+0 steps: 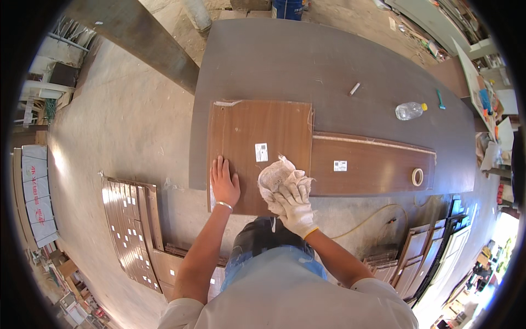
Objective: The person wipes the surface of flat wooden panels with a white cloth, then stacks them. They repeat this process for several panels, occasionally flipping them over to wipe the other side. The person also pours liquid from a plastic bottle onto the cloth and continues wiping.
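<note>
A brown wood-grain panel (241,126) with a small white label (261,152) lies on the grey table in front of me. My bare left hand (224,182), a silver bangle at its wrist, rests flat near the panel's left edge with its fingers stretched out. A white work glove covers my right hand (294,203). It presses a crumpled, soiled cloth (278,176) onto the panel's near right part. Under the cloth, the fingertips are partly hidden. A longer brown panel (372,162) extends to the right, bearing another label and a roll of tape (417,177).
On the grey tabletop (285,60) are a clear bottle (410,111) with a yellow cap, a white stick-like piece (354,89) and a teal tool (441,100). A thick post (142,41) stands at the far left. Stacked panels (129,230) stand at left, more (427,247) at right.
</note>
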{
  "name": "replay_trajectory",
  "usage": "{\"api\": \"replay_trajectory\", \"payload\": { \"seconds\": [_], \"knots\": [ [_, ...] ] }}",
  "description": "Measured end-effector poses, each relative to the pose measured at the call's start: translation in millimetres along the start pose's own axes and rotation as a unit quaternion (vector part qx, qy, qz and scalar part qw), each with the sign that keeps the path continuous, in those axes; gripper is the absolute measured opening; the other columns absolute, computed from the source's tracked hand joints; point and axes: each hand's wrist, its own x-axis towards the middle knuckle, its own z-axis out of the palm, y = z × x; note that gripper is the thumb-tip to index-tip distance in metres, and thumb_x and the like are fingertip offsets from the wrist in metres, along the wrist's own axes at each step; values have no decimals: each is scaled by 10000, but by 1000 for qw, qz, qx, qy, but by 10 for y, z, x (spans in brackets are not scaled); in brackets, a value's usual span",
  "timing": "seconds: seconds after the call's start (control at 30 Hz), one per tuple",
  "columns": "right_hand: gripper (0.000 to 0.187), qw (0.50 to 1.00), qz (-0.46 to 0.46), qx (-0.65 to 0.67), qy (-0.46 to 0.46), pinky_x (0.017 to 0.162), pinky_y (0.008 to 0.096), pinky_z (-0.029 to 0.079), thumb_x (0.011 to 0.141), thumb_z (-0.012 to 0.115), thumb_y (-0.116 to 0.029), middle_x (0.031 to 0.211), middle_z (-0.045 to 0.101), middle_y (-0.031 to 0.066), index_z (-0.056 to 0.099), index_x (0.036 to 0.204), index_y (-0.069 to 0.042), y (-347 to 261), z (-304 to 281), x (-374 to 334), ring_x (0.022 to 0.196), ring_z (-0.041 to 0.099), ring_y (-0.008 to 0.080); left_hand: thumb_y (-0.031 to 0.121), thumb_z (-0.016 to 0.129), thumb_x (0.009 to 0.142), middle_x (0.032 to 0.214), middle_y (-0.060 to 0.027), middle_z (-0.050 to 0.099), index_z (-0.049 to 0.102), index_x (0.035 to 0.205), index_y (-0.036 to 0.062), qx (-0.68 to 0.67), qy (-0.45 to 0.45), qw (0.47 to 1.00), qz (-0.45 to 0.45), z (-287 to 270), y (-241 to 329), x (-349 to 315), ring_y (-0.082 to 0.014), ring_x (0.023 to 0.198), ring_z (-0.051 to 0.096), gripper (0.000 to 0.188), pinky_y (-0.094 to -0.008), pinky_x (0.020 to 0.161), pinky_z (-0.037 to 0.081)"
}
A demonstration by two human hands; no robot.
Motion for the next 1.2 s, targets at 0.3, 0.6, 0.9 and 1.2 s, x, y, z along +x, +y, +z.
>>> {"api": "replay_trajectory", "payload": {
  "seconds": [0.3, 0.6, 0.9, 1.2],
  "knots": [
    [655, 953, 238, -148, 116, 1270, 633, 175, 887, 727, -258, 1572, 475, 154, 548, 1494, -89, 952, -347, 2517, 1539, 274, 440, 226, 484, 942, 1697, -297, 253, 336, 1563, -121, 87, -53, 995, 6, 100, 74, -62, -471, 1600, 163, 726, -592, 1308, 61],
    [754, 990, 0, -103, 93, 1293, 596, 129, 805, 792, -400, 1510, 552, 76, 577, 1491, -174, 55, 945, 3656, 1490, 380, 319, 201, 530, 916, 1695, -296, 262, 331, 1569, -98, 56, -59, 997, -4, 136, 40, -76, -492, 1592, 181, 745, -630, 1293, 106],
    [282, 853, -477, 5, -211, 1272, 493, 263, 968, 604, -324, 1269, 701, 48, 714, 1220, -263, -588, 437, 3787, 1386, 527, 275, 273, 520, 968, 1708, -244, 274, 381, 1580, -46, 38, -159, 985, -60, 64, 62, -86, -424, 1598, 217, 704, -591, 1306, 129],
    [485, 865, -421, -208, -177, 1324, 503, 123, 950, 622, -360, 1483, 582, 160, 642, 1387, -150, -574, 900, 3339, 1552, 350, 346, 196, 604, 933, 1581, -225, 439, 478, 1506, -14, -22, -90, 996, -9, -17, 53, -87, -412, 1526, 349, 623, -562, 1297, 204]
  ]
}}
